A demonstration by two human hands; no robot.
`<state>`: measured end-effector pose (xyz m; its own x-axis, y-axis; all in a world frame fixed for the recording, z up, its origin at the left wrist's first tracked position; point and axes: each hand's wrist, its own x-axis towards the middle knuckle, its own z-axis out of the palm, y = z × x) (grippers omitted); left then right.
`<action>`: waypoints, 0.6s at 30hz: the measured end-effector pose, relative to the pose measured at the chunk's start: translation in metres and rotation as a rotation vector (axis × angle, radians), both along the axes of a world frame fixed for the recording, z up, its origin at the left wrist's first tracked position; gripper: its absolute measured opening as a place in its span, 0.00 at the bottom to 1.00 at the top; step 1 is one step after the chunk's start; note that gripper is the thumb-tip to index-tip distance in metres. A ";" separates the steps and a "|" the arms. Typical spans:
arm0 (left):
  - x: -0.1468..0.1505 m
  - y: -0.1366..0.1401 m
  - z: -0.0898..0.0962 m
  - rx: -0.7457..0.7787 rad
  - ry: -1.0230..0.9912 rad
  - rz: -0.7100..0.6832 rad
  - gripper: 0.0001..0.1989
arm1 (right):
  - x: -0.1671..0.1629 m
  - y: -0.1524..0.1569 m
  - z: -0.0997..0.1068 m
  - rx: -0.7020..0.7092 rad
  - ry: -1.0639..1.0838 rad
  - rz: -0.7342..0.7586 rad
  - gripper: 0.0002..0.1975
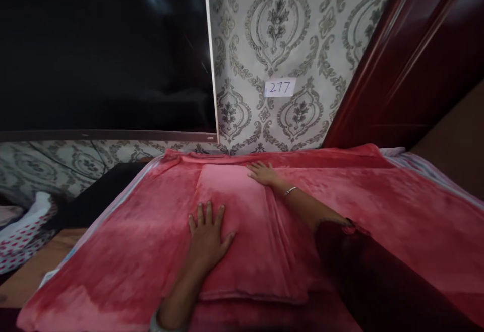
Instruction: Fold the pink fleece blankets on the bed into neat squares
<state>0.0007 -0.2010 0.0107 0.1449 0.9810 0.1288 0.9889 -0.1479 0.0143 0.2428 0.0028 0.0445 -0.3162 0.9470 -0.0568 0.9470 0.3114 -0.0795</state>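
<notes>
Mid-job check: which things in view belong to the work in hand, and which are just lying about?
In the work:
Layered pink-red plush fabric
Left hand, spread flat on it
Right hand, on it farther back

Just about:
White cloth with red dots
Large black flat screen
White paper label marked 277

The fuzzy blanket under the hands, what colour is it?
The fuzzy blanket is red and pink, seen in the head view.
</notes>
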 end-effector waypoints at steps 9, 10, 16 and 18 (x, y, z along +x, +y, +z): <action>0.004 0.000 0.012 -0.062 0.065 0.018 0.38 | -0.004 -0.085 0.004 0.101 0.087 0.094 0.35; 0.005 0.000 0.013 -0.069 0.068 0.023 0.39 | -0.009 -0.099 -0.001 0.093 0.094 0.135 0.36; 0.007 -0.002 0.016 -0.101 0.070 0.031 0.39 | -0.009 -0.136 -0.029 0.108 0.107 0.117 0.36; 0.009 -0.002 0.017 -0.109 0.066 0.028 0.39 | -0.006 -0.135 -0.031 0.108 0.121 0.116 0.35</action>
<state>0.0098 -0.2033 0.0280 0.1223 0.9924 0.0125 0.9919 -0.1218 -0.0367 0.2367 -0.1326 0.0136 -0.4214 0.9025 0.0886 0.8900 0.4304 -0.1505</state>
